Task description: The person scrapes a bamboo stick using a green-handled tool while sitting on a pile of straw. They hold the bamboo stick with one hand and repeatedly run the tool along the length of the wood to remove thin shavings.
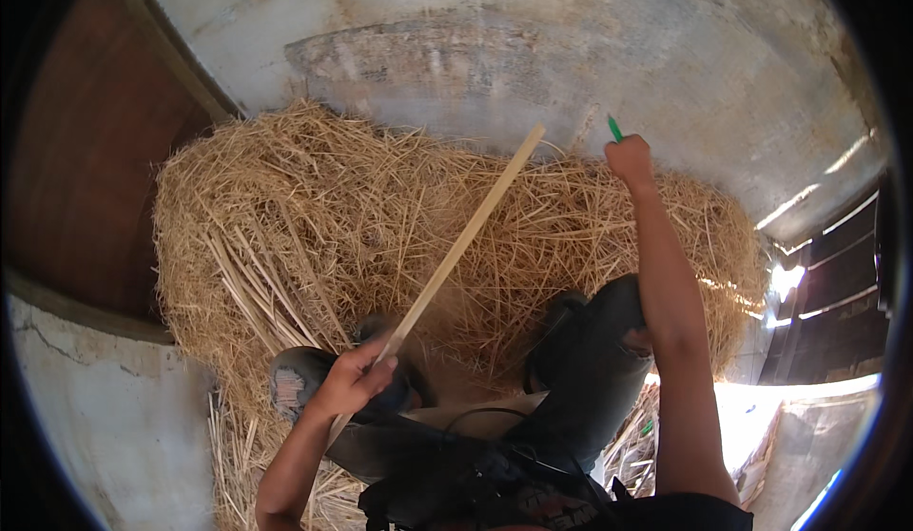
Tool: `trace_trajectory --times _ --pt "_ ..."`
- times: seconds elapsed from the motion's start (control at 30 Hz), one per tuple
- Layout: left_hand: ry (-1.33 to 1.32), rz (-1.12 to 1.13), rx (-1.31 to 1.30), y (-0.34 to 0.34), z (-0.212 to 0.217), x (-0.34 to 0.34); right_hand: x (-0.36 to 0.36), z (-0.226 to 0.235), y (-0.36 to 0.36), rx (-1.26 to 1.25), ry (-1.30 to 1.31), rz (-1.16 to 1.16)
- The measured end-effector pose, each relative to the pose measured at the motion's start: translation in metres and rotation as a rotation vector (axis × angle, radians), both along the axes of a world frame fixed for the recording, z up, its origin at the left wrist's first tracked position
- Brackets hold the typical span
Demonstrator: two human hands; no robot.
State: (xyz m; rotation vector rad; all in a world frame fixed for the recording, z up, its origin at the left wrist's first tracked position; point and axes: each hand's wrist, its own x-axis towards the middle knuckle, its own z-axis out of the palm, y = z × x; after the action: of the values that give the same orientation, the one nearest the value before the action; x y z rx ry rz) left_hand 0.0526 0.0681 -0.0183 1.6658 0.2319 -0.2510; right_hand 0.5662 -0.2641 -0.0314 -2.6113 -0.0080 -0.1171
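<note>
In my left hand, closed around its lower part, is a long pale strip of bamboo or wood. The strip slants up and to the right across the straw, its far end near the wall. My right hand is raised on an outstretched arm at the far right. It is closed on a slim green tool, whose narrow end sticks out past the fist; its kind I cannot make out. Several thin pale strips lie together on the straw left of my left hand.
A thick heap of straw spreads in front of my bent legs. Behind it rises a stained grey wall. A brown panel is at left. Dark slats with bright gaps stand at right, and more strips lie at lower left.
</note>
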Motion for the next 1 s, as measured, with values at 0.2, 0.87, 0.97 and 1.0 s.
trace_trajectory --times 0.2,0.87,0.97,1.0 --pt "-0.001 0.022 -0.091 -0.005 0.008 0.02 -0.054 0.04 0.023 0.093 0.001 0.216" --pt "-0.025 0.178 0.051 -0.01 -0.021 0.044 -0.179 0.067 0.161 0.215 0.181 0.787" --pt "-0.045 0.197 0.045 -0.006 -0.021 0.045 -0.191 0.06 0.167 0.224 0.181 0.819" --pt "-0.06 0.207 0.041 -0.006 -0.02 0.044 -0.193 0.057 0.168 0.225 0.178 0.826"
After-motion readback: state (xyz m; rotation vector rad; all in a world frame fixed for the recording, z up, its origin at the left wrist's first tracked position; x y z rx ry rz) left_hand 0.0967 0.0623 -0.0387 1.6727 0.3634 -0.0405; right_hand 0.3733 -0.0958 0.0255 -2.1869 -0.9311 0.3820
